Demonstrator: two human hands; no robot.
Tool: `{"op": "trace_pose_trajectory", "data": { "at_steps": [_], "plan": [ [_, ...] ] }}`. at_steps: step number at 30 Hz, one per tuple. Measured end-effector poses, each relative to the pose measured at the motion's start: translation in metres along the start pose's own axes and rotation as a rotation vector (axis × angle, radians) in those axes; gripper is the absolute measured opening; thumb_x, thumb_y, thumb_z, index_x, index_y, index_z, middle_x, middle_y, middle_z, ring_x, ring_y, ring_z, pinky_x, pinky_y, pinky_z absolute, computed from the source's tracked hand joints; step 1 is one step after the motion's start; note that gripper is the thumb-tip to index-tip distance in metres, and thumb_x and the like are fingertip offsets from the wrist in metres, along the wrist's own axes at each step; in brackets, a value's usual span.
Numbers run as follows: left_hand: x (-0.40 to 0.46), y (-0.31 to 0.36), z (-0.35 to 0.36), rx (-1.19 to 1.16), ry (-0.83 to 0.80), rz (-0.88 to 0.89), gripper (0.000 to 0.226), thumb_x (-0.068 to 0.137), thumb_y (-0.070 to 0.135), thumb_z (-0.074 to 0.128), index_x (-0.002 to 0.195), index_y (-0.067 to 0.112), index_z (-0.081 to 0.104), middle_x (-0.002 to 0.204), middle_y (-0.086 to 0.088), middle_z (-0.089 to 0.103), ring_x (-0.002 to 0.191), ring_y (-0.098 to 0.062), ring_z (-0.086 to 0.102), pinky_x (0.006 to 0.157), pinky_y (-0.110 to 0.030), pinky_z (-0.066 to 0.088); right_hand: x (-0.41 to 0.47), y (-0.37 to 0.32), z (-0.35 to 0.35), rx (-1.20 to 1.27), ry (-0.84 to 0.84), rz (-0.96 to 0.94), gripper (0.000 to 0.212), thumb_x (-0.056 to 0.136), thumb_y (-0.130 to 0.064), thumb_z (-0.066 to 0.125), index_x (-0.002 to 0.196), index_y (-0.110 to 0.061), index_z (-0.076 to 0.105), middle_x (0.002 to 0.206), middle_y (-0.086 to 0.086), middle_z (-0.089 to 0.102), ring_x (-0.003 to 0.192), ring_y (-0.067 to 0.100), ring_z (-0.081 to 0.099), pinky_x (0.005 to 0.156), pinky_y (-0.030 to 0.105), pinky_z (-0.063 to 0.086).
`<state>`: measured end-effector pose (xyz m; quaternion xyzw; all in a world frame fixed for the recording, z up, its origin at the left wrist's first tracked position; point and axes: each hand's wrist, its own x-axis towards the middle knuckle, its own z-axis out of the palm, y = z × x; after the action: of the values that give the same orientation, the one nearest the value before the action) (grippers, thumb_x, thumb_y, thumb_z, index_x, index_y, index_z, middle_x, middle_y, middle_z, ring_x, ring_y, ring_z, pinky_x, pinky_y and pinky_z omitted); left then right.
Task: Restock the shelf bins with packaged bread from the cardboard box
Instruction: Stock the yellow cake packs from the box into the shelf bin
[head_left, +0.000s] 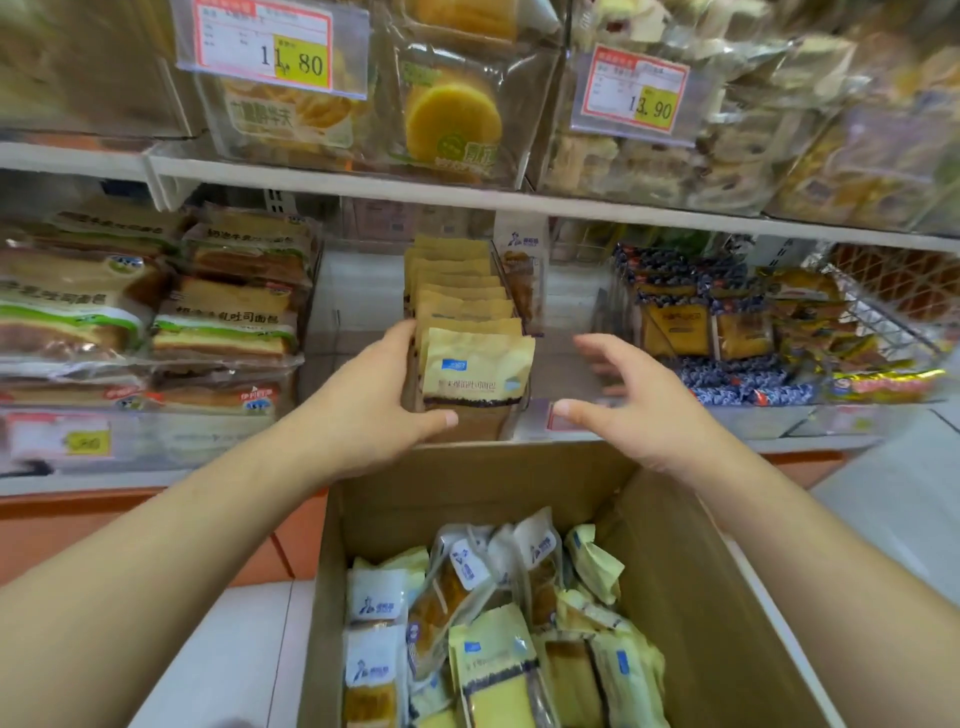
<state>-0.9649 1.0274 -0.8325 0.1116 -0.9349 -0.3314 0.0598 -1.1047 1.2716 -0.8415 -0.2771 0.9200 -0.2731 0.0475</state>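
On the left of the lower shelf (332, 483) lie stacks of green-banded toast loaves (223, 332), flat and crosswise, taking no part in the move. Next comes the left hand (363, 405), which grips the front of a row of yellow bread packs (475, 364): fingers curled round the row's left side, thumb pressed across the foot of the front pack. That row stands upright in a clear shelf bin (519, 415) and its long axis runs straight away from the person, front edge to back of the shelf, so any added pack has to go in at the near end, face-on. Just right of the row is a bare lane of the bin, and there the right hand (623, 410) hovers, fingers spread and relaxed, holding nothing and apart from the packs. Both hands sit about level with the row's front; the left is the one in contact. Further right lie dark blue snack packs (727, 374). The supply sits below and nearer: a cardboard box (701, 597) with flaps up, loose yellow and white bread packs (483, 623) jumbled inside, directly beneath the hands.
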Motion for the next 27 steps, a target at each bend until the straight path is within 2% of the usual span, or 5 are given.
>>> {"op": "trace_pose_trajectory", "data": {
  "at_steps": [6,16,20,23,27],
  "plan": [
    [-0.047,-0.003,0.021,0.071,-0.028,0.05,0.087,0.088,0.046,0.077,0.158,0.029,0.028,0.156,0.006,0.044,0.139,-0.012,0.046,0.114,-0.031,0.04,-0.043,0.022,0.03,-0.022,-0.041,0.098,0.055,0.088,-0.042,0.081,0.136,-0.028,0.058,0.129,-0.012,0.063,0.117,0.008,0.062,0.102,0.038,0.055],
    [-0.078,-0.022,0.05,0.308,-0.411,0.095,0.069,0.096,0.052,0.065,0.155,0.036,0.033,0.155,0.013,0.045,0.134,-0.008,0.05,0.106,-0.026,0.047,-0.071,0.067,0.131,-0.327,-0.651,0.09,0.033,0.091,-0.028,0.075,0.123,-0.026,0.07,0.115,-0.005,0.074,0.107,0.018,0.068,0.088,0.027,0.052],
    [-0.072,-0.028,0.051,0.411,-0.508,0.125,0.058,0.097,0.052,0.062,0.147,0.036,0.038,0.14,0.011,0.055,0.121,-0.012,0.057,0.099,-0.036,0.054,-0.071,0.071,0.171,-0.349,-0.848,0.038,0.055,0.093,-0.021,0.074,0.145,-0.031,0.06,0.124,-0.004,0.069,0.114,0.021,0.065,0.085,0.025,0.047],
    [-0.065,-0.029,0.049,0.435,-0.542,0.144,0.054,0.097,0.053,0.061,0.143,0.034,0.04,0.134,0.009,0.057,0.117,-0.014,0.059,0.095,-0.039,0.055,-0.062,0.083,0.189,-0.326,-0.92,0.019,0.067,0.092,-0.028,0.076,0.152,-0.046,0.05,0.113,-0.012,0.066,0.099,0.013,0.061,0.083,0.026,0.049],
    [-0.059,-0.036,0.051,0.456,-0.592,0.126,0.052,0.097,0.054,0.06,0.141,0.033,0.04,0.128,0.008,0.059,0.11,-0.016,0.061,0.09,-0.039,0.057,-0.053,0.102,0.207,-0.345,-1.036,0.051,0.082,0.086,-0.037,0.079,0.154,-0.057,0.037,0.151,-0.01,0.055,0.126,0.015,0.058,0.105,0.033,0.051]
  ]
}}
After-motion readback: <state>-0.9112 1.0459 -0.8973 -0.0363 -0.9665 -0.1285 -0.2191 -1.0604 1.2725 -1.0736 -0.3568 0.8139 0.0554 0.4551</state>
